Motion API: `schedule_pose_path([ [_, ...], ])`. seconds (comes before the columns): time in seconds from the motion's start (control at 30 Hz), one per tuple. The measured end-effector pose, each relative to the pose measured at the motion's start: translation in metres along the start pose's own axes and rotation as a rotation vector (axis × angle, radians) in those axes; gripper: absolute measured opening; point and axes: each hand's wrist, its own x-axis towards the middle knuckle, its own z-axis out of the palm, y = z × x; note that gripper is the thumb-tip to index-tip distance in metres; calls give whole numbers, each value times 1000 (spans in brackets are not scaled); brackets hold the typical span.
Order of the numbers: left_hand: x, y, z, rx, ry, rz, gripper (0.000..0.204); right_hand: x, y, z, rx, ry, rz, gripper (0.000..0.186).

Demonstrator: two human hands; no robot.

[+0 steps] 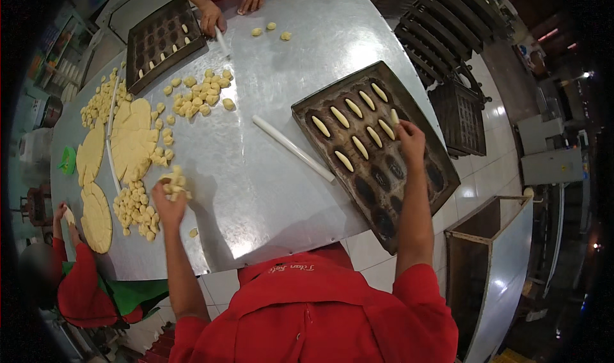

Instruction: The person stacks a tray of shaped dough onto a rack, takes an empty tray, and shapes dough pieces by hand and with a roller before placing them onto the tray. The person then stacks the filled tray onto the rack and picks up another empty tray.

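Reaching over the baking tray, the right hand pinched 1 dough roll in its fingertips, while the left hand clutched several dough pieces above the table.

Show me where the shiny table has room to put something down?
The metal table is bare between the white rolling stick and the left hand, and between the far dough bits and the near baking tray. The left side is crowded with dough pieces and flat sheets.
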Motion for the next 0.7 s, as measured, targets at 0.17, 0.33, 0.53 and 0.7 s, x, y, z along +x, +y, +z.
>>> schedule_pose_path([
  [0.17,-51,66,34,316,7,270,61,46,25,-8,-533,170,-206,25],
  [0.33,-89,64,44,238,178,16,66,60,52,-1,-868,112,-333,30],
  [0.53,-113,54,52,-183,211,-244,40,-12,-1,35,-769,149,-511,36],
  [0.7,-131,73,46,-444,127,-467,29,-120,-69,85,-289,-105,-740,30],
])
